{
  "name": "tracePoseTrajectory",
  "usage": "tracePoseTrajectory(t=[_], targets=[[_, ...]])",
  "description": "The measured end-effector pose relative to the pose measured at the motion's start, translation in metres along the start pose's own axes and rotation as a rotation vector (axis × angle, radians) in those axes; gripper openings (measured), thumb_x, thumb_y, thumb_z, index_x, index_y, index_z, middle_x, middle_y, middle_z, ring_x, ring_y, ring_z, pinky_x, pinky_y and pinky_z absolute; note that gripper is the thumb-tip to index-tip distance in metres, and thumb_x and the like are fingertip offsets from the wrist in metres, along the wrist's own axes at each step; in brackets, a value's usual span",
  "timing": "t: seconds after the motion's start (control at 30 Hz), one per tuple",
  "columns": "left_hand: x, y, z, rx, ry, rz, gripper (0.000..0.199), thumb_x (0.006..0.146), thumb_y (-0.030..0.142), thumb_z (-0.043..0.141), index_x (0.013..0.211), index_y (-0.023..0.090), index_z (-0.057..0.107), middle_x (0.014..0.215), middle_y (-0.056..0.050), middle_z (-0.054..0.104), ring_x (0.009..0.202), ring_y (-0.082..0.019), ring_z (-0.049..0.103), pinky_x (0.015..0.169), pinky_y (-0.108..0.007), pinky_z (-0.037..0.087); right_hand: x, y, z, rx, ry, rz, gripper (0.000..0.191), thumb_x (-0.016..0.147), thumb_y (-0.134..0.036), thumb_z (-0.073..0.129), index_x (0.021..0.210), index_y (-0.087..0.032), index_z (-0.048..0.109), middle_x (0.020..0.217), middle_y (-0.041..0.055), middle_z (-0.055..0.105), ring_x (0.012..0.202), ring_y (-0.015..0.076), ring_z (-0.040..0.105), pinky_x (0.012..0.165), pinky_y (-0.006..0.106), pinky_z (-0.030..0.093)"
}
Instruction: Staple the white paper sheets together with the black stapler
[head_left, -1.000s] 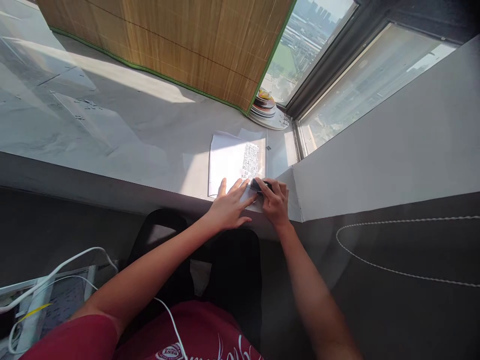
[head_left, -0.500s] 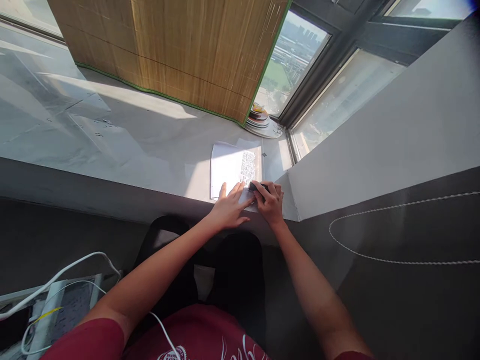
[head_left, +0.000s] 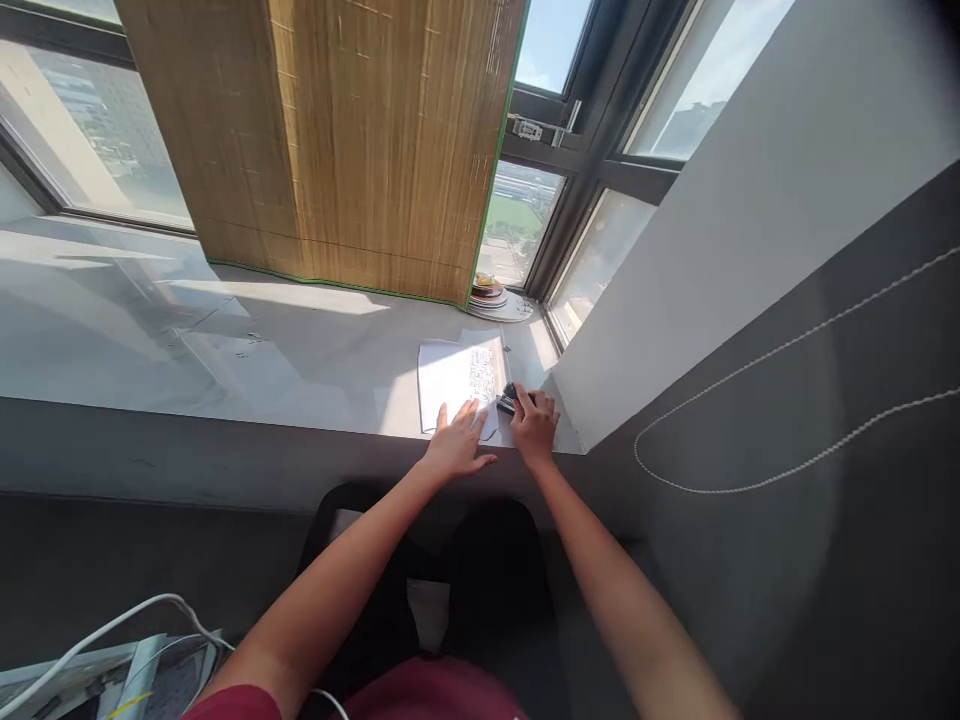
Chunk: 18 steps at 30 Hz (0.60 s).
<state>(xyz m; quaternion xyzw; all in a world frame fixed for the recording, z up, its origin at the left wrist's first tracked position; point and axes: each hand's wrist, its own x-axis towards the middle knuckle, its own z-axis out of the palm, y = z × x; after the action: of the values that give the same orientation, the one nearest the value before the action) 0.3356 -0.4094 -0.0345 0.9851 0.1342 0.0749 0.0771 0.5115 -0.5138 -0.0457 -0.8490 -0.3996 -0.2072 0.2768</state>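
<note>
- The papers (head_left: 446,385) lie near the middle of the frame, on the front part of the white windowsill (head_left: 337,385). Lines of dark writing show on their right side.
- The left hand (head_left: 455,445) rests on the lower part of the papers. Its fingers are spread and straight, with the thumb apart, and they pinch nothing; I judge that this flat position serves to keep the sheets from sliding.
- The right hand (head_left: 535,428), a little right of the frame's middle, has its fingers bent around a black stapler (head_left: 507,400), as the tool appears to be. It is held from the right, probably so that its front end can face the papers.
- This front end is at the lower right edge of the papers; whether it touches them, I cannot tell.
- In the upper middle, a bamboo blind (head_left: 352,150) hangs down to the sill, maybe for shading it, but sunlight falls on the papers.
- A stack of plates (head_left: 495,303) stands behind the papers, in the window corner, perhaps to be out of the way.
</note>
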Motion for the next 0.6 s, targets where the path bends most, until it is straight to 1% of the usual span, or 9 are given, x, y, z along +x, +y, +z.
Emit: tracePoseTrajectory(t=[0.13,0.23,0.27,0.3,0.37,0.43,0.5,0.53,0.6], targets=[[0.002,-0.004,-0.011,-0.072,-0.026,-0.003,0.096,0.103,0.07,0.059,0.177,0.018,0.027,0.183,-0.026,0.021,0.171,-0.041,0.018,0.132,-0.07,0.025,0.0,-0.002,0.0,0.001,0.014,-0.011,0.043,0.109,-0.029,0.051,0.147,-0.027,0.071,0.117,0.0121,0.068,0.107,0.028,0.052,0.087,0.037,0.038],[-0.002,-0.031,-0.035,-0.148,0.083,-0.033,0.086,0.11,0.063,0.048,0.179,0.021,0.02,0.184,-0.022,0.021,0.172,-0.036,0.02,0.131,-0.062,0.033,-0.001,-0.003,0.001,-0.004,0.011,-0.007,0.044,0.109,-0.028,0.05,0.148,-0.027,0.07,0.118,0.0128,0.068,0.108,0.0282,0.052,0.086,0.036,0.037],[-0.006,-0.048,-0.045,-0.154,0.146,-0.061,0.076,0.113,0.056,0.042,0.178,0.021,0.024,0.183,-0.02,0.025,0.171,-0.032,0.024,0.133,-0.057,0.033,-0.001,-0.004,0.0,-0.008,0.006,-0.003,0.044,0.109,-0.028,0.05,0.149,-0.027,0.07,0.118,0.0128,0.068,0.108,0.0282,0.052,0.085,0.036,0.037],[-0.011,-0.069,-0.056,-0.144,0.193,-0.112,0.066,0.115,0.049,0.038,0.175,0.021,0.035,0.182,-0.018,0.03,0.169,-0.031,0.031,0.134,-0.054,0.032,-0.001,-0.004,0.0,-0.011,0.0,0.001,0.044,0.109,-0.028,0.051,0.149,-0.028,0.07,0.118,0.0127,0.069,0.108,0.0283,0.053,0.085,0.036,0.037],[-0.026,-0.12,-0.075,-0.085,0.233,-0.335,0.057,0.113,0.039,0.037,0.164,0.019,0.053,0.178,-0.019,0.037,0.165,-0.033,0.037,0.135,-0.055,0.029,-0.001,-0.005,-0.001,-0.014,-0.009,0.007,0.044,0.109,-0.028,0.051,0.149,-0.028,0.069,0.119,0.0124,0.069,0.109,0.0284,0.054,0.085,0.036,0.037],[-0.047,-0.176,-0.09,-0.025,0.205,-0.664,0.061,0.111,0.038,0.037,0.164,0.012,0.051,0.177,-0.025,0.035,0.168,-0.039,0.029,0.134,-0.063,0.025,0.0,-0.006,-0.001,-0.016,-0.01,0.019,0.044,0.109,-0.029,0.051,0.15,-0.026,0.067,0.119,0.0128,0.07,0.11,0.0291,0.056,0.086,0.036,0.039],[-0.07,-0.224,-0.098,0.01,0.169,-0.982,0.07,0.109,0.043,0.038,0.167,0.004,0.044,0.178,-0.033,0.027,0.169,-0.047,0.019,0.132,-0.071,0.022,0.001,-0.007,-0.001,-0.016,-0.002,0.044,0.045,0.108,-0.031,0.054,0.151,-0.021,0.064,0.121,0.0146,0.07,0.112,0.0306,0.057,0.087,0.037,0.041],[-0.082,-0.242,-0.099,0.01,0.143,-1.097,0.075,0.108,0.046,0.037,0.168,0.002,0.04,0.179,-0.035,0.021,0.169,-0.05,0.015,0.13,-0.074,0.021,0.002,-0.007,0.0,-0.015,0.004,0.061,0.046,0.108,-0.032,0.056,0.15,-0.018,0.063,0.122,0.0159,0.07,0.113,0.0315,0.058,0.087,0.037,0.042],[-0.099,-0.265,-0.096,-0.009,0.08,-1.15,0.08,0.107,0.051,0.036,0.17,0.002,0.037,0.18,-0.034,0.017,0.169,-0.053,0.011,0.13,-0.075,0.016,0.003,-0.007,0.003,-0.012,0.003,0.088,0.044,0.105,-0.034,0.062,0.144,-0.016,0.064,0.126,0.0177,0.069,0.116,0.033,0.058,0.088,0.038,0.044]])
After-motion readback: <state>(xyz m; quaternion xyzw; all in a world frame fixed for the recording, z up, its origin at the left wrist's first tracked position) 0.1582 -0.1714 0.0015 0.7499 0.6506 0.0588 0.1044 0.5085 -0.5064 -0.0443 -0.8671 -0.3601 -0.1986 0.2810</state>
